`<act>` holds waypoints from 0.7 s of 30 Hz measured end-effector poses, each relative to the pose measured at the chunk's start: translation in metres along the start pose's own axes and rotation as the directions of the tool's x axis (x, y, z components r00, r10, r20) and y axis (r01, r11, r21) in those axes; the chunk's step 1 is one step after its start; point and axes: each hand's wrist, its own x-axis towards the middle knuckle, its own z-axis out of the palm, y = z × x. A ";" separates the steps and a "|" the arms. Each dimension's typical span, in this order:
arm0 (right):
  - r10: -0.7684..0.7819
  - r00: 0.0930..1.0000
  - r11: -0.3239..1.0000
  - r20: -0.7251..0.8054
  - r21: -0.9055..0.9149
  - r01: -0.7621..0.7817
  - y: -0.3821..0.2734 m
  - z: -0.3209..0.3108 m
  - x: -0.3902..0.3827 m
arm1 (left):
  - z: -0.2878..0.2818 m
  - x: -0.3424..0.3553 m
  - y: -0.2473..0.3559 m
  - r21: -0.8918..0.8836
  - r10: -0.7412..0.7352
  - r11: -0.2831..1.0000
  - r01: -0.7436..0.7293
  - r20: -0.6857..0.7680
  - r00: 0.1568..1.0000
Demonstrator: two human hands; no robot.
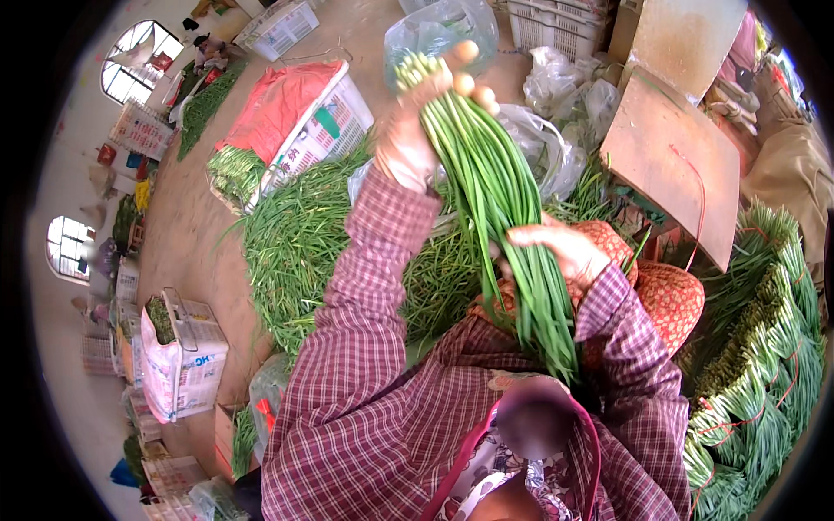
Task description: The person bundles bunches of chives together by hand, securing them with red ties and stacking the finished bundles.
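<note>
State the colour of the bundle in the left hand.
The bundle is green, paler near its gripped end; head view.

Blue Latin capitals [205, 359] mark the right-hand part of a white plastic crate [193, 392] near the floor's [187, 247] left edge. Dark Chinese characters [285, 162] run along the red-draped crate's [349, 102] side. Red print [144, 130] (too small to read) covers a pale crate [122, 130] farther left.

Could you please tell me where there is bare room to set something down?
Bare floor shows between the red-covered crate, the pink-draped crate and the loose stalks; another patch lies between the red-covered crate and the bluish plastic bag. The right is crowded with tied bundles, the middle with the held bundle.
</note>
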 end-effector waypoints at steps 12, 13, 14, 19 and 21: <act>-0.393 0.827 -0.150 -0.402 -0.859 -0.489 0.012 -0.116 0.015 | -0.053 0.007 0.180 0.287 0.416 0.899 -0.330 -0.330 0.847; -0.414 0.813 -0.173 -0.408 -0.842 -0.511 0.012 -0.120 0.008 | -0.058 0.008 0.181 0.320 0.425 0.889 -0.327 -0.315 0.848; -0.495 0.797 -0.071 -0.346 -0.898 -0.434 0.007 -0.125 0.005 | -0.062 0.010 0.182 0.353 0.434 0.878 -0.324 -0.298 0.850; -0.862 0.484 -0.091 0.153 -0.985 0.149 -0.040 -0.036 0.019 | -0.076 0.004 0.182 0.377 0.403 0.880 -0.288 -0.273 0.874; -0.878 0.431 -0.118 0.208 -0.967 0.227 -0.045 0.001 0.031 | -0.068 -0.002 0.175 0.385 0.395 0.879 -0.280 -0.262 0.881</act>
